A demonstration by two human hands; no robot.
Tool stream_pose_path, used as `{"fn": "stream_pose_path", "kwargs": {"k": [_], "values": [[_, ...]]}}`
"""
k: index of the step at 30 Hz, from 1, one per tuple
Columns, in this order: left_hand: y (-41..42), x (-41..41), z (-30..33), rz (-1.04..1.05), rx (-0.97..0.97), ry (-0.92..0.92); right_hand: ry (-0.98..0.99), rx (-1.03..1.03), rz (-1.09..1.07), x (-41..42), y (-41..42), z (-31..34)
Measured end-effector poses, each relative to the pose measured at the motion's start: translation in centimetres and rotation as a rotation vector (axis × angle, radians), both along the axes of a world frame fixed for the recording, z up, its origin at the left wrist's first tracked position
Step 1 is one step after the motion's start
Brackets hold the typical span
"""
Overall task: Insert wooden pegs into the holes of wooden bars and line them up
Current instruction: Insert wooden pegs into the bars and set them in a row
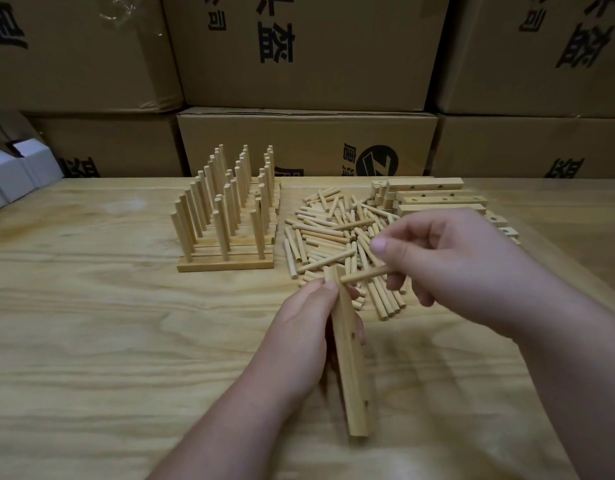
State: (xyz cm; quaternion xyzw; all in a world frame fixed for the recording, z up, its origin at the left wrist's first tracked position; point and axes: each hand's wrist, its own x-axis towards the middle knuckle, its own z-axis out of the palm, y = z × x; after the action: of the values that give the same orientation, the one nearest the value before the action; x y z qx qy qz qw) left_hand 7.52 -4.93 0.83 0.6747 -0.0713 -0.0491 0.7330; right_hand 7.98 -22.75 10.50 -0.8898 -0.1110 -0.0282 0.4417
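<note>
**peg_newbie:** ok so what's going on with the hands here?

**benchrat:** left hand grips a wooden bar near its far end, fingers wrapped round it, the bar's near end down close to the table around the middle of the near edge. Right hand pinches 1 peg between thumb and fingers, peg lying sideways with its tip right at the bar's top end. Can't tell if it's actually in a hole yet. 2 small holes show on the bar's side lower down.

**peg_newbie:** and what's around them?

**benchrat:** big loose pile of pegs just behind both hands, toward the far edge. The right hand covers part of it. Left of the pile, the finished bars sit side by side with pegs standing upright in rows. A stack of empty bars is at the far right, partly hidden by the right hand. Cardboard boxes stacked along the far edge, plus small white boxes by the far left corner.
</note>
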Motion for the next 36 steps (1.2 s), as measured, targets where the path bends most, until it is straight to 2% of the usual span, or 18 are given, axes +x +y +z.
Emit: {"fn": "stream_pose_path", "kwargs": {"k": [2, 4, 5, 8, 12, 19, 23, 26, 29, 36], "values": [[0.1, 0.2, -0.1, 0.081, 0.033, -0.02, 0.002, 0.184, -0.068, 0.4, -0.5, -0.2], [0.2, 0.4, -0.1, 0.191, -0.044, 0.011, 0.003, 0.29, -0.177, 0.9, -0.9, -0.7], [0.3, 0.5, -0.1, 0.239, -0.124, 0.044, -0.005, 0.233, -0.235, 1.2, -1.0, -1.2], [0.3, 0.9, 0.2, 0.336, -0.334, 0.133, 0.015, -0.121, -0.325, 1.9, -0.9, -3.5], [0.0, 1.2, 0.4, 0.328, -0.401, 0.13, 0.072, -0.448, -0.325, 2.7, 0.0, -6.4], [0.0, 1.2, 1.0, 0.276, -0.548, 0.188, 0.083, -0.621, -0.352, 2.9, 0.5, -7.0], [0.0, 1.1, 1.0, 0.258, -0.522, 0.185, 0.064, -0.728, -0.371, 2.8, 0.6, -6.6], [0.0, 1.1, 1.1, 0.259, -0.552, 0.208, 0.045, -0.705, -0.393, 2.8, 0.3, -6.0], [0.2, 0.8, 1.3, 0.222, -0.574, 0.214, 0.027, -0.559, -0.391, 2.7, -0.3, -4.5], [0.5, 0.7, 0.6, 0.216, -0.569, 0.18, 0.048, -0.243, -0.015, 0.5, -1.0, 0.5]]}}
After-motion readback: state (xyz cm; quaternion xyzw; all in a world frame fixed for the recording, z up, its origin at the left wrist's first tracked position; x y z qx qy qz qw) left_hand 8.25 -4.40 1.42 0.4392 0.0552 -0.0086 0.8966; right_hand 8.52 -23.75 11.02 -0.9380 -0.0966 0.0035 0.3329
